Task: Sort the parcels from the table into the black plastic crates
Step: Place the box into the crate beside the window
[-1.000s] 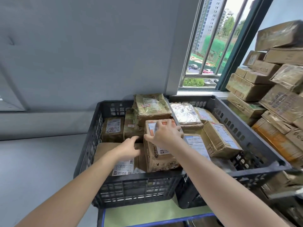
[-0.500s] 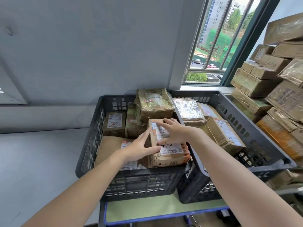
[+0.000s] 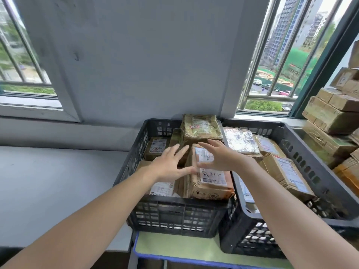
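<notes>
Presently, left hand (image 3: 168, 166) and right hand (image 3: 221, 157) are hovering, fingers spread, gripping nothing, over the labelled parcel (image 3: 208, 176) sitting proud atop the full left crate (image 3: 175, 216), beside the right crate (image 3: 310, 166); likely risking it tipping over the rim.

Two crates sit side by side before me: the left crate (image 3: 136, 167) at twelve o'clock, the right crate (image 3: 310, 162) at two; stacked boxes (image 3: 330, 117) farther right, at three.
</notes>
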Tool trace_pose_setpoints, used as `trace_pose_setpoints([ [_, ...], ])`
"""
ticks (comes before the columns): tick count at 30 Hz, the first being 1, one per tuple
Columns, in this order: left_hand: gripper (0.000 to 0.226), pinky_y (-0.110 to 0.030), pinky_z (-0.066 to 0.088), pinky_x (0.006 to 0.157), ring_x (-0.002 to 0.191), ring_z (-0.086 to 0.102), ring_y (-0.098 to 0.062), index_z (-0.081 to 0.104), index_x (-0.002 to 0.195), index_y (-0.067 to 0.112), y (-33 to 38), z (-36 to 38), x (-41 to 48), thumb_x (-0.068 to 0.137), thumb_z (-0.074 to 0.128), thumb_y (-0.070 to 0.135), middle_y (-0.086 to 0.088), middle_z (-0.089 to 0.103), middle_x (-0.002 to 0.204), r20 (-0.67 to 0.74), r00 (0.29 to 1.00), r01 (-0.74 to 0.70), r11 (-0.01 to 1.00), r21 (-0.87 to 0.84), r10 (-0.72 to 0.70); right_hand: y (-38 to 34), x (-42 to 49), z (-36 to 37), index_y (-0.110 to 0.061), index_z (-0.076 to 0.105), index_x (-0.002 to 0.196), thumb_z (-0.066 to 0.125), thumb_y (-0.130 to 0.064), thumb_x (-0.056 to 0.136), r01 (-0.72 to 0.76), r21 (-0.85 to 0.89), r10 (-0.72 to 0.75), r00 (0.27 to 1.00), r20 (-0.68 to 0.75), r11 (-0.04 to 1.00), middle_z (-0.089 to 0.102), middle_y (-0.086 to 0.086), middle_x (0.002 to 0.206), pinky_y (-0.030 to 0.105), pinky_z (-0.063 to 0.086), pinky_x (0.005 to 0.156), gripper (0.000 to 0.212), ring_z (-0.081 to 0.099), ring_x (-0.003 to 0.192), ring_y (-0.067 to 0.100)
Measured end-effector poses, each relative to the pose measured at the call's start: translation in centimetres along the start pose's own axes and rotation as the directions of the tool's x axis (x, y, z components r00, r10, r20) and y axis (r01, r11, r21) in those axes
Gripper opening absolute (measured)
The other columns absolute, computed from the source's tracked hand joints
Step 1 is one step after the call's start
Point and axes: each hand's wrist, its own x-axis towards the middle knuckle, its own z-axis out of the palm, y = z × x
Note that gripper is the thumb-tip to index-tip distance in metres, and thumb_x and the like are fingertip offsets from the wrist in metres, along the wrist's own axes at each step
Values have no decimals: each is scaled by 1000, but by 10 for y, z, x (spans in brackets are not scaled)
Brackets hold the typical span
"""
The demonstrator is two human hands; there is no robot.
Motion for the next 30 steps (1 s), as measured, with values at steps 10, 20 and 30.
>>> trace_pose_setpoints([
  [10,82,-55,17,119,152,-3,-29,-3,156,38,-92,-53,-82,90,29,76,-3,-4,166,-300,944,207,954,217,-136,-143,15,-18,-43,4,156,46,-76,85,162,-151,-178,979,-98,975,-1,0,166,56,6,122,89,-2,153,26],
  [20,82,-58,12,118,152,-7,-31,-5,156,36,-317,-98,-272,92,29,74,-3,-9,166,-443,844,443,859,258,-302,-435,71,14,-39,6,157,49,-74,85,370,-342,-421,903,-86,864,1,1,166,49,7,120,91,4,152,23],
  [30,81,-60,14,115,151,-10,-33,-13,155,34,-504,-123,-406,92,19,75,-3,-14,165,-459,684,699,691,186,-568,-676,127,50,-40,1,156,47,-76,84,564,-342,-605,796,-18,752,-2,2,166,60,3,120,93,0,153,26],
])
